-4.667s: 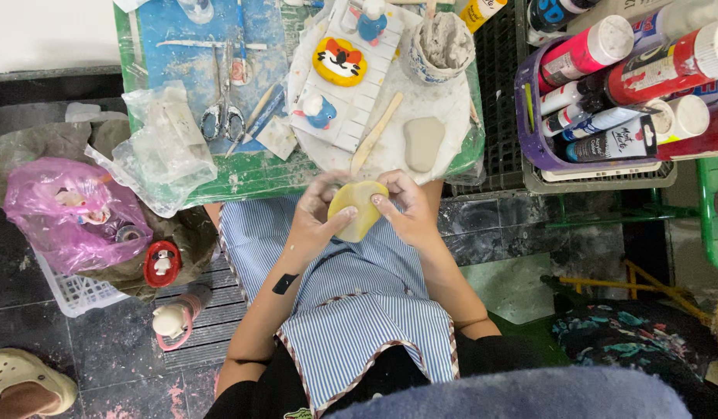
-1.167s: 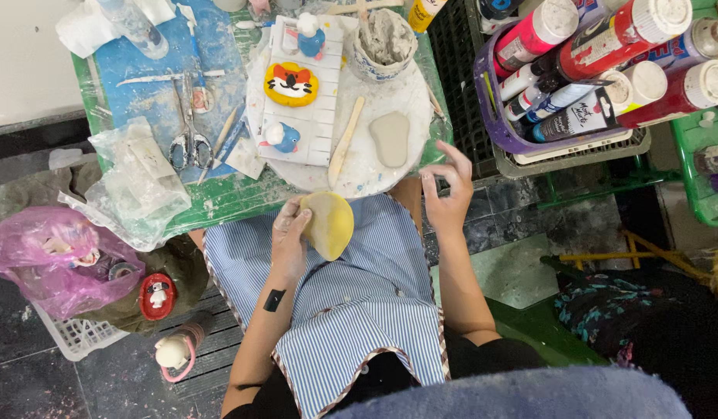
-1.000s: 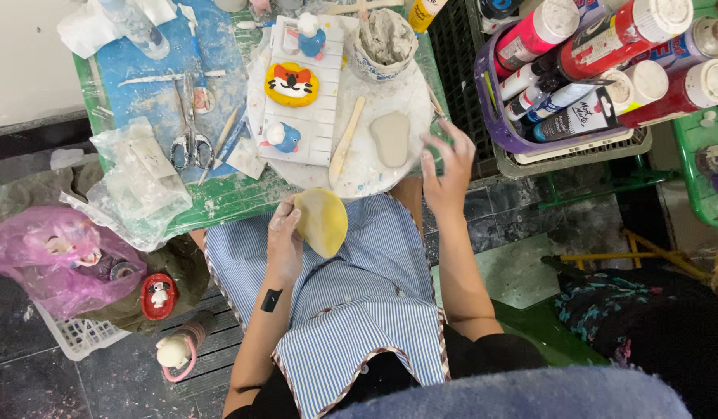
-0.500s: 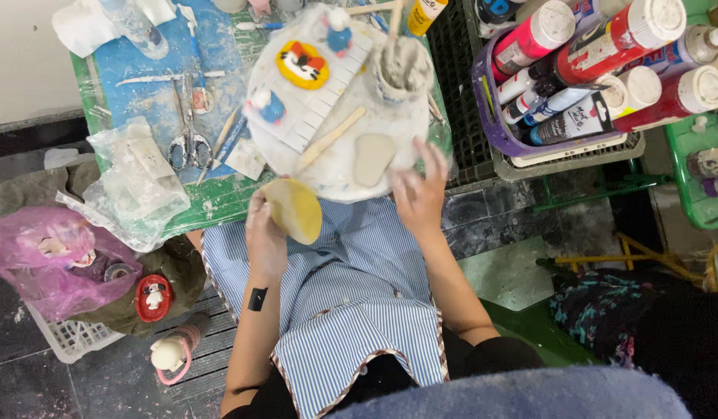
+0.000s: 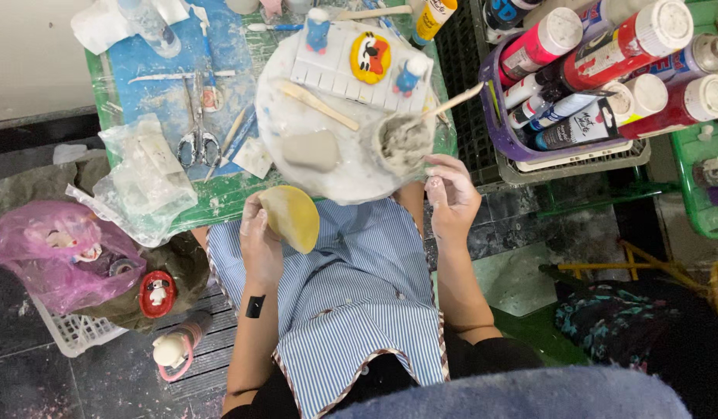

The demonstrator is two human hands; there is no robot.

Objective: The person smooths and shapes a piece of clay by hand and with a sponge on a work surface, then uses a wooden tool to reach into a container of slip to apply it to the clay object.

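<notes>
A flat, rounded disc of yellow clay (image 5: 290,217) is seen just left of the frame's centre, tilted on edge and gripped along its left rim, above a blue-and-white striped apron and below the round white board's lower edge.

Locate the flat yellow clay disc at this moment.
In the head view, the flat yellow clay disc is held in the left hand, left of centre, above the striped apron and just below the round white board.
</notes>
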